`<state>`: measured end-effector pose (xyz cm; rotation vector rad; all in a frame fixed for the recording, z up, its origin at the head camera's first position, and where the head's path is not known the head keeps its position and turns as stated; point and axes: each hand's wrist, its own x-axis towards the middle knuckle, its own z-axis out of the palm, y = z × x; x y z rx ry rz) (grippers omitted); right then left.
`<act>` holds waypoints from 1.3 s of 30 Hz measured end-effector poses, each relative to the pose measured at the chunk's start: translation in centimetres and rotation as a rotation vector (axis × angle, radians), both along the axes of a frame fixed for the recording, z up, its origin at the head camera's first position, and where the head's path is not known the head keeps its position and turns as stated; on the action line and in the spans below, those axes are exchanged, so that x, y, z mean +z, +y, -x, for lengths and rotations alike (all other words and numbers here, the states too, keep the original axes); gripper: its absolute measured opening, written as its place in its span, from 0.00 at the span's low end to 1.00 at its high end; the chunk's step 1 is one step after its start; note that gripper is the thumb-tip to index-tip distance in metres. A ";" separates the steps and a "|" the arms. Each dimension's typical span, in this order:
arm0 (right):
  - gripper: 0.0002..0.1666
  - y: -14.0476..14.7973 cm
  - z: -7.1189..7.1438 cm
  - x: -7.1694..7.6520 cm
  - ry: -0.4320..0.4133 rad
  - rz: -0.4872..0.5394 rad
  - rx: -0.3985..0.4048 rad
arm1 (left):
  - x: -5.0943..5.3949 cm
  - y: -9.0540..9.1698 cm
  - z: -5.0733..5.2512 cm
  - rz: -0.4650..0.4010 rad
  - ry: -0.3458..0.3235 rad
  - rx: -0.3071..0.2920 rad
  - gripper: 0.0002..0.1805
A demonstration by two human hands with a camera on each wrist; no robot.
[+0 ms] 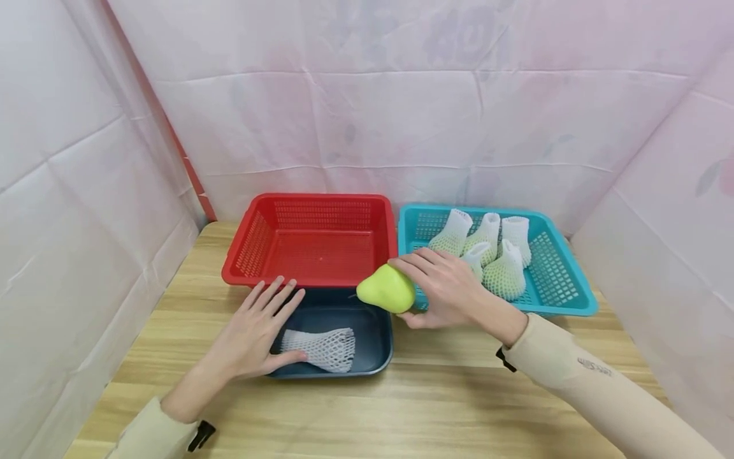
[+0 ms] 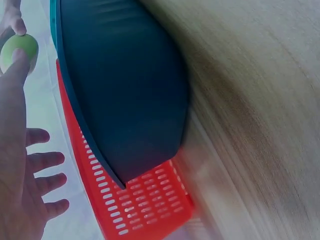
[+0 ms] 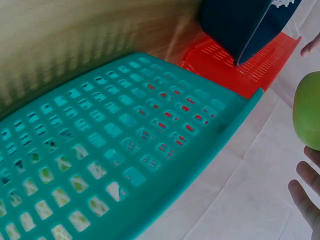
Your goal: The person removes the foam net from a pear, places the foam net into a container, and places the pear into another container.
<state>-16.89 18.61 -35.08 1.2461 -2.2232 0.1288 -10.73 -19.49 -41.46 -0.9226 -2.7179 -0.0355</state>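
Head view: right hand (image 1: 438, 285) grips a yellow-green pear (image 1: 387, 289) over a navy plastic tray's (image 1: 369, 352) right edge; left hand (image 1: 258, 338), spread and empty, is by a white foam-mesh sleeve (image 1: 331, 349). Left wrist: fingers (image 2: 47, 161) extended. Right wrist: pear near a turquoise slotted basket (image 3: 220, 134).

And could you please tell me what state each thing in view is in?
Pear, unwrapped, held on its side
Right hand, gripping the pear
Left hand, fingers spread
Loose net, empty, lying down
Dark tray, upright, holding the loose net
Blue basket, upright, holding five wrapped pears
Red basket, upright
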 end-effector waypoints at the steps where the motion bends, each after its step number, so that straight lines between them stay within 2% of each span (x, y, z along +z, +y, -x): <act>1: 0.52 -0.2 0.1 0.1 -0.001 -0.004 -0.001 | 0.0 -0.1 0.0 -0.006 0.000 0.007 0.60; 9: 0.52 -1.9 1.5 0.6 -0.020 -0.034 -0.001 | -0.1 -0.3 0.0 -0.025 0.016 0.034 0.63; 18: 0.51 -4.1 3.5 0.7 -0.061 -0.078 -0.024 | -0.2 -0.6 -0.1 -0.039 0.003 0.051 0.63; 24: 0.49 -5.7 5.2 1.1 -0.092 -0.121 -0.024 | -0.4 -0.8 -0.1 -0.040 0.031 0.050 0.63; 28: 0.49 -6.7 6.3 1.2 -0.088 -0.177 -0.028 | -0.6 -1.0 -0.1 -0.037 0.052 0.044 0.63; 39: 0.49 -8.8 8.8 1.2 -0.042 -0.317 -0.012 | -0.8 -1.2 -0.2 -0.027 0.057 0.045 0.63</act>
